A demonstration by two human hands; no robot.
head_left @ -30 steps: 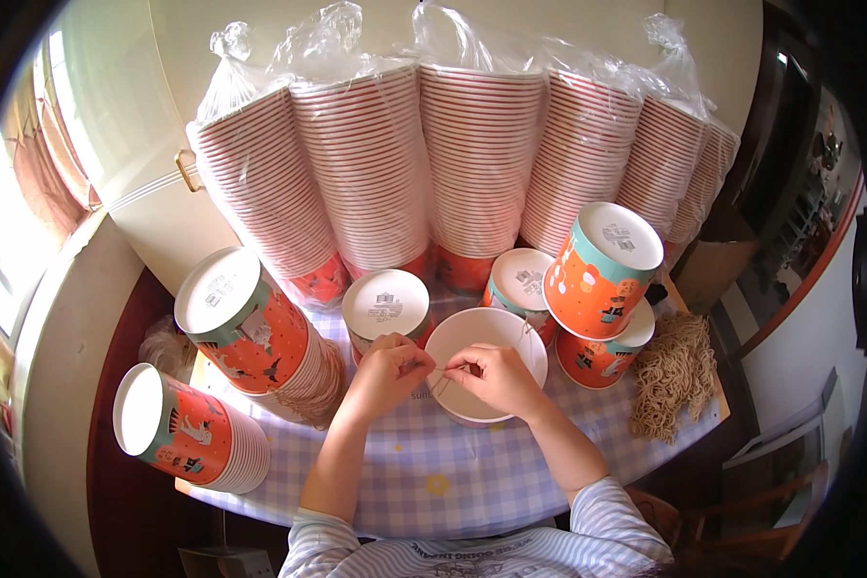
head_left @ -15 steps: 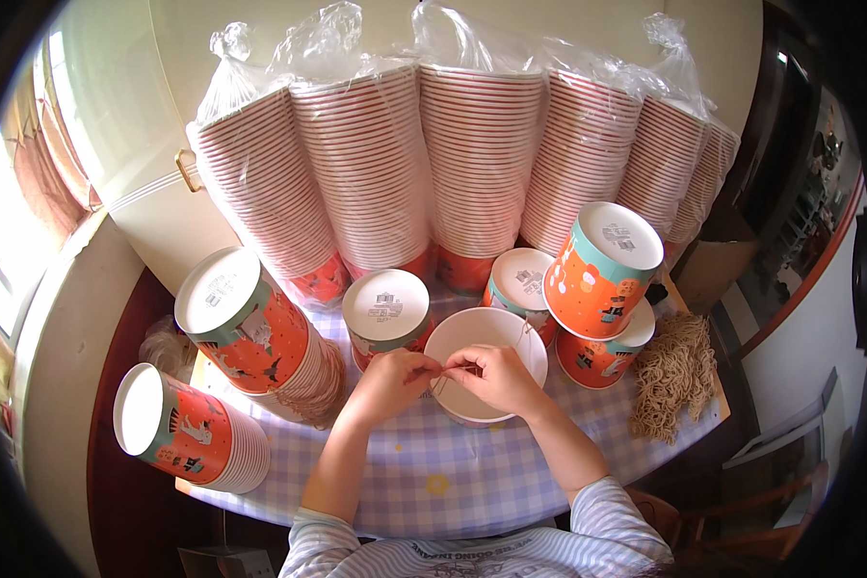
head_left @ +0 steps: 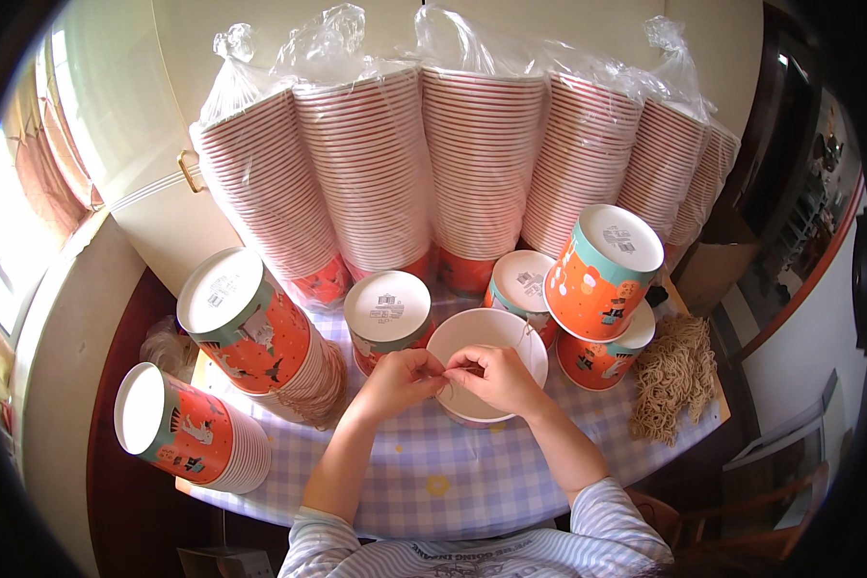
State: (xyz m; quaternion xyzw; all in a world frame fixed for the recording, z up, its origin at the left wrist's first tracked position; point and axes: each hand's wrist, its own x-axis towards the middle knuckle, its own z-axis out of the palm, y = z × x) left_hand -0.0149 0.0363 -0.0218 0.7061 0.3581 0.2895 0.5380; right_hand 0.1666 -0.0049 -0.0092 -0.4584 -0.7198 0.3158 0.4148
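An upright paper bucket [head_left: 496, 339] with a white inside stands in front of me, its mouth facing up. My left hand [head_left: 402, 378] and my right hand [head_left: 496, 378] meet over its near left rim. Fingertips of both are pinched together on a thin tan string [head_left: 450, 390], whose short end hangs between them. More of this string shows at the bucket's far right rim. A heap of the same tan strings [head_left: 674, 378] lies at the table's right edge. My hands hide part of the bucket's rim.
Upside-down orange and teal buckets [head_left: 387, 306] stand behind and right of my hands, two stacked [head_left: 602, 275]. Nested stacks [head_left: 260, 328] [head_left: 197, 424] are at the left. Tall plastic-wrapped bucket stacks [head_left: 482, 144] line the back of the checked tablecloth [head_left: 395, 486].
My fingers have shifted very slightly at the string, and its loose end now hangs a little differently. The bucket and everything around it stay in place.
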